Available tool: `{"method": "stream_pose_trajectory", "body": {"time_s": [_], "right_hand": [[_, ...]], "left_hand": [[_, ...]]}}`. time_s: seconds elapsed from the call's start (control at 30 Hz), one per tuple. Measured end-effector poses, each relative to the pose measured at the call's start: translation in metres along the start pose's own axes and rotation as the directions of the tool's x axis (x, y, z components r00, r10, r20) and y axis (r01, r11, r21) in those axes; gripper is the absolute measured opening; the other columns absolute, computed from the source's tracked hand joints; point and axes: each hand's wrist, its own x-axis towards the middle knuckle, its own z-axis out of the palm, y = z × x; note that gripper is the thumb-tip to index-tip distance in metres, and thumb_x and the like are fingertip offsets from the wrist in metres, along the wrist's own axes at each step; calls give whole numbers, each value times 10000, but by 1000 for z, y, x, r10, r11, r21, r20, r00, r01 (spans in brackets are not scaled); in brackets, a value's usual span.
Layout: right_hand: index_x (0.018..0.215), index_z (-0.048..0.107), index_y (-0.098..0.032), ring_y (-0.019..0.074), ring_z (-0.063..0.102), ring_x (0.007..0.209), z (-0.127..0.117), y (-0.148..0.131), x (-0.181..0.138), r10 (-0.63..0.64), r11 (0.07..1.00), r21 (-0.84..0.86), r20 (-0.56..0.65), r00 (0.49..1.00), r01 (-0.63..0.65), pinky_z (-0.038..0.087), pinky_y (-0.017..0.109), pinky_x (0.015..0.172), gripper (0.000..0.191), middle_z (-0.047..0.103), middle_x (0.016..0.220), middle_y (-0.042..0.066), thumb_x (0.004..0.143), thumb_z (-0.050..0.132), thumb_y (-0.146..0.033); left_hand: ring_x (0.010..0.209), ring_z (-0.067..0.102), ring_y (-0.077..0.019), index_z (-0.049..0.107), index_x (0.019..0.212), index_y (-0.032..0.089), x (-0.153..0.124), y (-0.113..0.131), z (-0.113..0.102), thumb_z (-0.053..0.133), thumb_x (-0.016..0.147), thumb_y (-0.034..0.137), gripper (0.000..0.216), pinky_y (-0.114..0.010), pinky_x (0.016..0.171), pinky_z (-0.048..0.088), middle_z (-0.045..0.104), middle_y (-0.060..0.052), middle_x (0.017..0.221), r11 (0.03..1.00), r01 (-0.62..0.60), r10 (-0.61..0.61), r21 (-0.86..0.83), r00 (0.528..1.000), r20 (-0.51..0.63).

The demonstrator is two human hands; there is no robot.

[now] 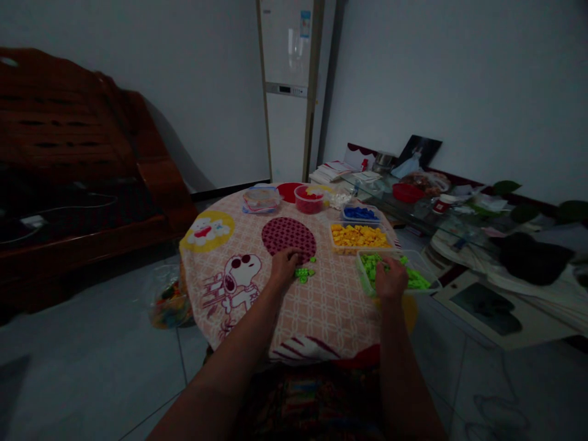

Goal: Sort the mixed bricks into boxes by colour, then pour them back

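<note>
A person's left hand (285,263), watched through the head camera I run from afar, curls its fingers at the near edge of a maroon circle (287,233) on the patterned tablecloth (340,306), just beside a small cluster of green pieces (302,274); I cannot tell whether it grips one. The right hand (391,278) reaches into a clear tub (422,264) of more green pieces on the right, fingers bent and drawn narrow; whether they pinch anything, I cannot make out. Beyond that tub I see containers of yellow pieces (361,236) and blue pieces (361,212), with a round bowl (309,207) of red ones on the far side, right of a clear box (261,199). Left of the cluster, the cloth shows a cartoon dog (243,269) in dark sunglasses, beside maroon strokes I cannot read. At the far wall, a tall white unit (288,135) bears a blue label (305,24), its print too small for me. A white-and-red cup (444,203) at right carries an equally illegible mark.
</note>
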Motion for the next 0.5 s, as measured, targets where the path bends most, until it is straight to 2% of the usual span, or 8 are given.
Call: {"method": "stream_pose_trajectory", "body": {"time_s": [0.1,0.3,0.4,0.5], "right_hand": [[924,714,-175,277,616,933,-2,-2,-3,-12,1000,7,-46,999,12,459,447,946,246,725,978,145,839,493,-244],[932,722,-195,245,620,954,16,-51,-22,-165,978,154,136,977,144,469,385,932,254,730,976,105,876,475,-179],[953,734,-190,231,629,943,33,-73,-29,-251,962,174,277,928,208,474,352,926,283,734,962,93,882,464,-142],[1087,729,-178,223,629,1033,52,-93,-31,-327,944,188,415,849,272,458,336,976,348,736,1078,102,875,466,-91]], "left_hand": [[905,729,-207,776,1009,179,-1,1,1,525,826,152,312,-344,867,587,786,-63,1019,1000,3,-3,-22,1000,2],[922,727,-205,773,1001,189,-1,-1,0,524,836,167,300,-347,889,582,788,-54,1000,1000,3,-3,-29,1000,-1],[907,727,-206,773,995,178,-1,0,-1,529,833,177,292,-346,882,582,788,-60,998,1000,-9,9,-26,1000,7],[889,726,-205,770,1001,171,-1,0,0,521,834,184,300,-343,861,586,787,-67,996,999,-5,5,-48,1000,4]]}}
